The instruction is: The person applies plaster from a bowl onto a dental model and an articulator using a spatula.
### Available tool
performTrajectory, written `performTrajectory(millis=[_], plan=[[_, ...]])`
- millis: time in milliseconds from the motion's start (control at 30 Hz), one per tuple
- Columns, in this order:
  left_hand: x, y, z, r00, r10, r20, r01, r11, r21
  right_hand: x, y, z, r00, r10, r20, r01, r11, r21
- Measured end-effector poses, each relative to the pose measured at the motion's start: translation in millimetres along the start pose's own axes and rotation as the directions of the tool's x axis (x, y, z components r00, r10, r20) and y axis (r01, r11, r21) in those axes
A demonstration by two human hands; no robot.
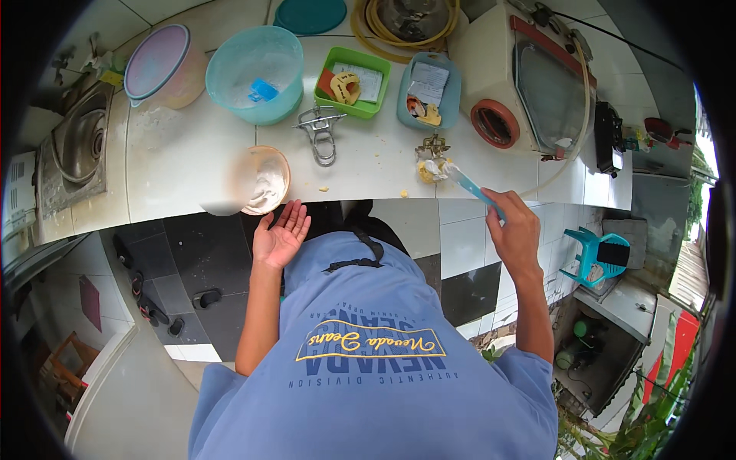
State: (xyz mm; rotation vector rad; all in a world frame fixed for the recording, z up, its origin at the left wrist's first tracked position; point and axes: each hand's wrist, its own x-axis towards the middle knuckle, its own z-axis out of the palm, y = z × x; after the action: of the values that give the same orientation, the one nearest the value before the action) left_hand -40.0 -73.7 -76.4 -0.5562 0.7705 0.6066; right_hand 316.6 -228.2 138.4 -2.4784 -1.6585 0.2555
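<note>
My left hand (280, 238) is open, palm up and fingers apart, just below a pale bowl of white paste (270, 188) at the counter's edge; part of the bowl is blurred. My right hand (512, 234) grips a light blue spatula (469, 184). The spatula's tip is on white and yellowish material (431, 170) on a small brass-coloured hinged metal device (435, 146). A silver hinged metal frame (320, 136) lies between the bowl and that device. Small yellowish bits (323, 188) are on the counter (169, 169).
Behind are a lidded tub (157, 65), a turquoise basin (253, 73), green (374, 103) and blue (448, 73) containers holding dental casts and papers, coiled hose (360, 31) and a cream cabinet with a window (487, 73). A sink (80, 138) is left; a teal chair (590, 253) stands lower right.
</note>
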Motion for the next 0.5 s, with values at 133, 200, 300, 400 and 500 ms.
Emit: performTrajectory(millis=[133, 200, 300, 400, 500], plan=[[7.7, 4.4, -3.1, 0.999, -0.031, 0.027, 0.030, 1.000, 0.005, 16.2, -54.7, 4.9, 0.999, -0.007, 0.037, -0.014, 0.840, 0.542], [6.7, 0.7, -3.2, 1.000, 0.003, 0.003, -0.003, 0.997, 0.079, 39.3, -103.9, 26.1, 0.993, -0.096, 0.075, 0.028, 0.779, 0.627], [8.4, -11.0, -4.5, 0.997, -0.031, 0.072, 0.003, 0.931, 0.366, 70.9, -161.2, 82.2, 0.973, -0.217, 0.079, 0.120, 0.767, 0.630], [-0.9, -41.0, 13.0, 0.996, 0.005, 0.085, -0.069, 0.639, 0.766, 94.1, -201.5, 123.4, 0.943, -0.313, 0.114, 0.214, 0.831, 0.514], [27.4, -61.4, -6.9, 0.946, 0.064, 0.317, -0.323, 0.227, 0.919, 104.2, -211.6, 152.5, 0.896, -0.394, 0.204, 0.298, 0.875, 0.381]])
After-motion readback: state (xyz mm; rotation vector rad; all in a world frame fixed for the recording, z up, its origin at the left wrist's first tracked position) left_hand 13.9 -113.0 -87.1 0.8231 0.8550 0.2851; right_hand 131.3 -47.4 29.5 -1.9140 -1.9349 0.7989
